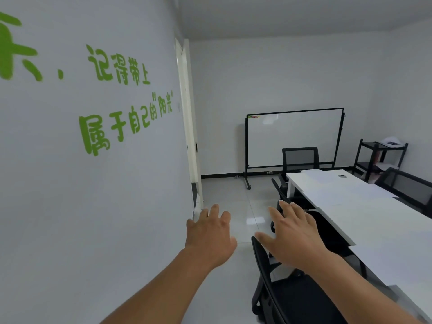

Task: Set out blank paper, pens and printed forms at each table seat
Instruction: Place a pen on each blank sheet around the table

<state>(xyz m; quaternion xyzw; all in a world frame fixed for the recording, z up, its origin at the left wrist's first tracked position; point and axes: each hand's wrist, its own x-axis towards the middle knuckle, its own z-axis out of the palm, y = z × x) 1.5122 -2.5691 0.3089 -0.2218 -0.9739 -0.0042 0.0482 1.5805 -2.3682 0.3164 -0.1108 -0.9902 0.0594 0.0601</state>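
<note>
My left hand (pixel 210 235) and my right hand (pixel 292 239) are stretched out in front of me over the floor, fingers spread, holding nothing. To the right runs a long white table (pixel 378 220) with white paper sheets (pixel 327 177) lying at its seats; another sheet (pixel 395 260) lies near me at the table edge. My right hand hovers above the back of the nearest black chair (pixel 264 272). I see no pens.
Black mesh chairs stand along the table's left side, at its far end (pixel 300 159) and on the right (pixel 406 185). A wheeled whiteboard (pixel 294 139) stands at the back wall, a black shelf (pixel 379 157) with papers in the corner. A white wall with green lettering is close on my left.
</note>
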